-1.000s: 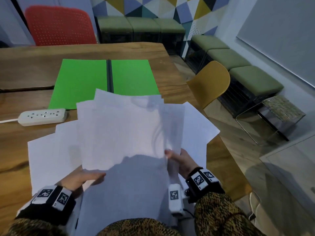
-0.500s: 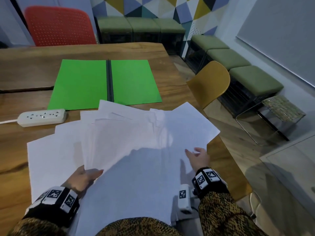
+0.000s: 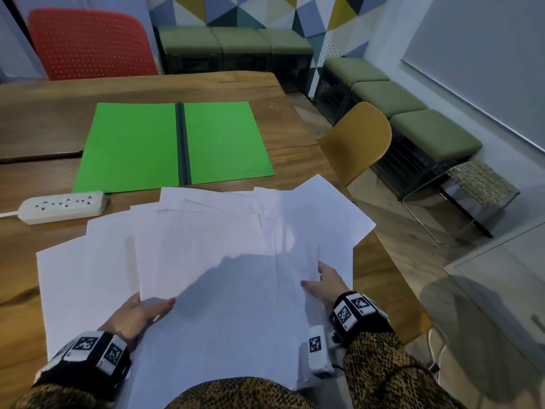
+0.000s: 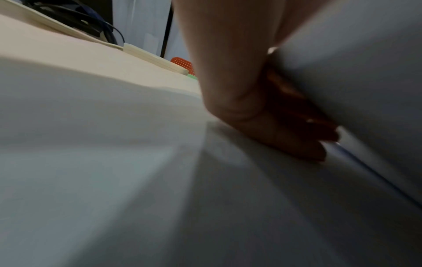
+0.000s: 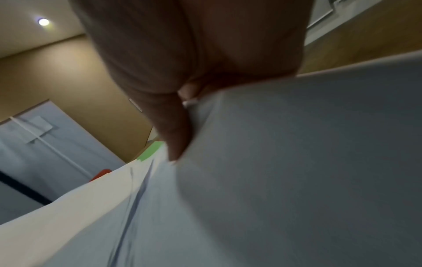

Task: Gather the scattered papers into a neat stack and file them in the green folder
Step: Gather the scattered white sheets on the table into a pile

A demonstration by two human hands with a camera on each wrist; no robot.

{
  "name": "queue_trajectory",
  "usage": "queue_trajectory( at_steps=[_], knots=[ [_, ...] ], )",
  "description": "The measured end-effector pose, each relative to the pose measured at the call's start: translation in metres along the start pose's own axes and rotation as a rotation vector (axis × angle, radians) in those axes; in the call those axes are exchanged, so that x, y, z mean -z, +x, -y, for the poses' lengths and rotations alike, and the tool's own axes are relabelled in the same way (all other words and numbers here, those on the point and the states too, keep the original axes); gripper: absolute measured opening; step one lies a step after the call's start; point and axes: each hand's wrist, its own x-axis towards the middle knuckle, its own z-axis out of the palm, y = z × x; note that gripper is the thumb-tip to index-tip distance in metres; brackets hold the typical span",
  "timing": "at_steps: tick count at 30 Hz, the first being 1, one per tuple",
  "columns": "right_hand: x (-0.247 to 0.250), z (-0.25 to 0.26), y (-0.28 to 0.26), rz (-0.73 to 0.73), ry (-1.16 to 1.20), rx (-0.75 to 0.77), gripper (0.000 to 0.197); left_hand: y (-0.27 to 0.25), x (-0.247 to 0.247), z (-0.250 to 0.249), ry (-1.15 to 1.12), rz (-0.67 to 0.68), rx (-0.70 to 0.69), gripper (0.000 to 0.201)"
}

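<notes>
Bench [image 3: 53, 122]: wooden, carrying everything; the green folder [image 3: 132, 146] lies open and flat at the far side, holding no sheets yet.
Papers [image 3: 206, 255]: a second ago the bundle was raised and partly hid the folder's near edge; now it lies lower and fanned across the near bench, all of the folder showing. Judged: gathering is under way, squaring and filing are not yet done.
Loose sheets: some spread left and right of the bundle, overlapping it.
Left hand [image 3: 134, 315]: at the bundle's near-left corner, thumb on top, fingers curled under, gripping it.
Right hand [image 3: 323, 283]: at the near-right edge, thumb and fingers pinching a sheet.
Folder to hands: well apart, straight beyond them.
</notes>
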Motion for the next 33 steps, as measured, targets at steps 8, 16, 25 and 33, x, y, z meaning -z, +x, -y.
queue_trajectory(
  at_steps=[8,16,25,33],
  knots=[
    [-0.012,0.007,-0.003,0.044,0.249,-0.028,0.060,-0.002,-0.012,-0.010,0.057,0.005,-0.052,0.055],
    [-0.027,0.004,-0.009,0.216,0.376,0.019,0.039,-0.002,-0.023,-0.013,-0.058,-0.039,-0.048,0.048],
    [-0.023,-0.009,-0.002,0.182,0.247,0.038,0.027,-0.013,-0.049,-0.026,0.088,0.032,-0.180,0.031],
    [-0.028,-0.013,0.008,0.140,0.265,0.035,0.021,-0.019,0.005,-0.014,0.602,-0.891,0.051,0.067]
  ],
)
